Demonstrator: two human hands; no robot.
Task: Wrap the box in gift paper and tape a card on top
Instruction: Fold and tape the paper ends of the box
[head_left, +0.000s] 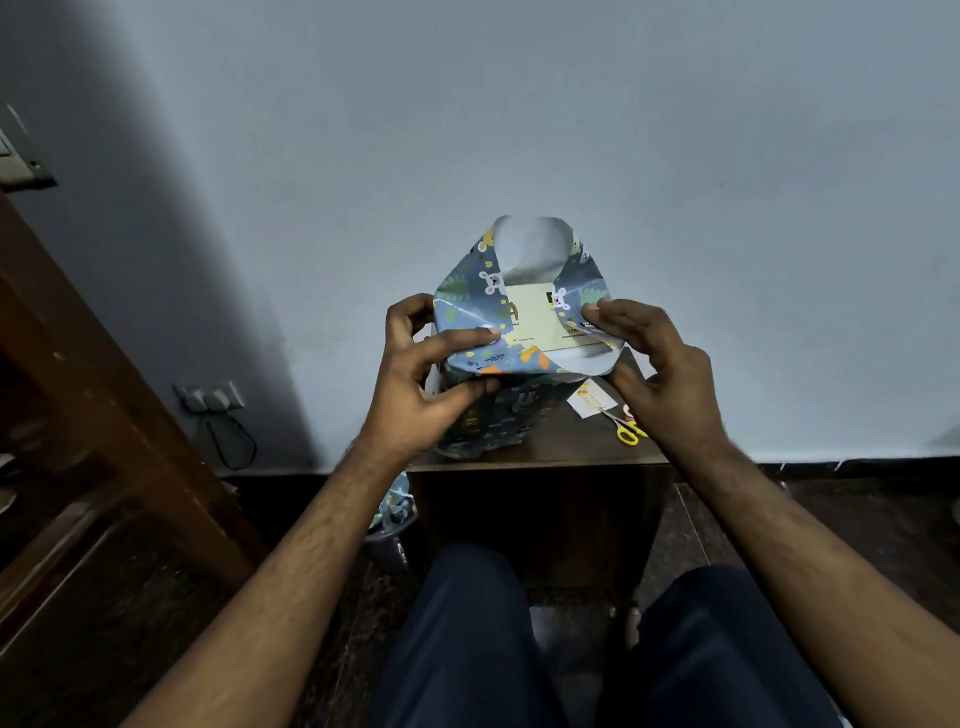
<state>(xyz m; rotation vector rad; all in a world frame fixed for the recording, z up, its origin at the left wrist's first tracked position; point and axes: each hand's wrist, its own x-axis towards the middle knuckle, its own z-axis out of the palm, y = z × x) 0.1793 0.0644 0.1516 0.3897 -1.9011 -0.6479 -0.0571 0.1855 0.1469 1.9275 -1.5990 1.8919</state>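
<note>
Legs (467, 649): dark trousers, person seated at the counter (545, 457).
Left hand (426, 379): fingers curled, thumb + fingers pinching near-left paper fold at the box end.
Right hand (654, 374): fingertips pinching right paper flap, pressing it inward.
Box (535, 317): upright on counter, btwn both hands; pale top end uncovered w/ print showing.
Paper (467, 306): glossy, thin, prob. slippery; creases easily, could tear at corners. Far flap stands up, not yet folded.
Handling: box looks light + stiff; hold at edges, press folds against the cardboard.
Card (592, 400): on counter, just right of box.
Scissors (626, 428): yellow handles, beside card.
</note>
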